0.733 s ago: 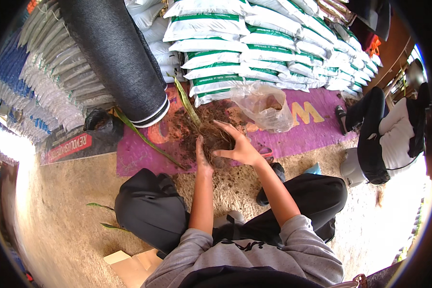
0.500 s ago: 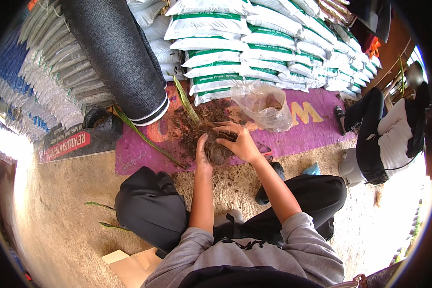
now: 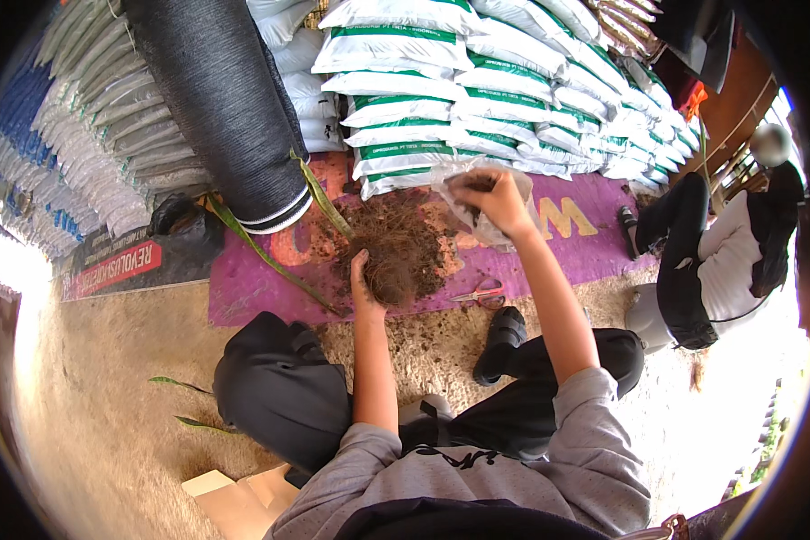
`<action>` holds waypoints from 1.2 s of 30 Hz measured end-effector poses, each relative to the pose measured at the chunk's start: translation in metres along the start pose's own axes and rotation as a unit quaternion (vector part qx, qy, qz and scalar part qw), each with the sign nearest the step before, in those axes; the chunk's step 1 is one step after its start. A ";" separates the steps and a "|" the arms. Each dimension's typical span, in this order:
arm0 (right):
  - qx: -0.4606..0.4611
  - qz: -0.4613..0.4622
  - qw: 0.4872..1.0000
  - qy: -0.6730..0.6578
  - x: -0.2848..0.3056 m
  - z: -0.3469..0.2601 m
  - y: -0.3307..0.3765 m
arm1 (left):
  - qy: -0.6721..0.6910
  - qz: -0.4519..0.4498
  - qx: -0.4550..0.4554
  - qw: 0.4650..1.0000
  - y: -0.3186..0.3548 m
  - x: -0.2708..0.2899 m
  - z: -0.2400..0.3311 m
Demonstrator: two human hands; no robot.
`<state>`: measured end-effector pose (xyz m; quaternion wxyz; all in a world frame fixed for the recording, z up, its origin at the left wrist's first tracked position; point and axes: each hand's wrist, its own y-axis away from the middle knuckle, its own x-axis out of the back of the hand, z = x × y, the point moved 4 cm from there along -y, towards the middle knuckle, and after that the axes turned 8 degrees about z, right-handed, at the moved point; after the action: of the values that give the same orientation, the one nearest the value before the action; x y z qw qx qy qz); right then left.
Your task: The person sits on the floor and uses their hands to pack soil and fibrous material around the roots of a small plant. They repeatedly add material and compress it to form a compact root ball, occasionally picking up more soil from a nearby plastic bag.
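My left hand [image 3: 362, 281] grips the left side of a brown, matted root ball [image 3: 394, 270]. One long green leaf [image 3: 328, 202] rises from the roots, pointing away to the upper left. Loose dark soil [image 3: 421, 220] lies around and beyond the roots on a purple banner. My right hand [image 3: 499, 205] is at the mouth of a clear plastic bag [image 3: 524, 187], with its fingers curled together. What they hold, if anything, cannot be made out. Scissors [image 3: 488, 295] with red handles rest on the banner, right of the root ball.
White and green sacks [image 3: 396, 108] are stacked at the back. A black mesh roll [image 3: 216, 99] leans in from the upper left. A long leaf [image 3: 270, 256] and a black plastic bag [image 3: 184, 225] lie left. Another person [image 3: 720, 243] is at the right; cardboard [image 3: 243, 499] lies near me.
My right hand has left the root ball and moved right and away to the clear bag. My left hand stays on the roots, slightly further left. The scissors now show fully.
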<state>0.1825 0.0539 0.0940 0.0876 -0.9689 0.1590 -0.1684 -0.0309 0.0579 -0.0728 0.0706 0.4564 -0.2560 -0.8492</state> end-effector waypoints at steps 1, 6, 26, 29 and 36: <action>-0.004 0.015 1.000 0.021 0.006 -0.007 -0.008 | 0.022 -0.058 0.018 0.998 0.005 -0.006 0.003; 0.006 0.098 0.995 -0.011 0.022 0.023 -0.072 | 0.025 -0.081 0.012 0.996 0.009 -0.009 0.005; -0.031 0.024 0.977 -0.210 -0.114 0.040 0.074 | -0.016 -0.003 0.037 0.999 0.022 -0.018 -0.007; -0.019 -0.002 0.988 -0.156 -0.103 0.031 0.069 | -0.015 -0.020 0.067 0.997 0.016 -0.014 -0.014; -0.013 0.106 0.990 -0.092 -0.087 0.049 0.056 | -0.068 0.014 0.006 0.998 0.018 -0.014 -0.025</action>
<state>0.1066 0.0368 0.0096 0.1072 -0.9588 0.2546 -0.0658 -0.0043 0.0380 -0.0648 0.0621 0.3941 -0.2721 -0.8757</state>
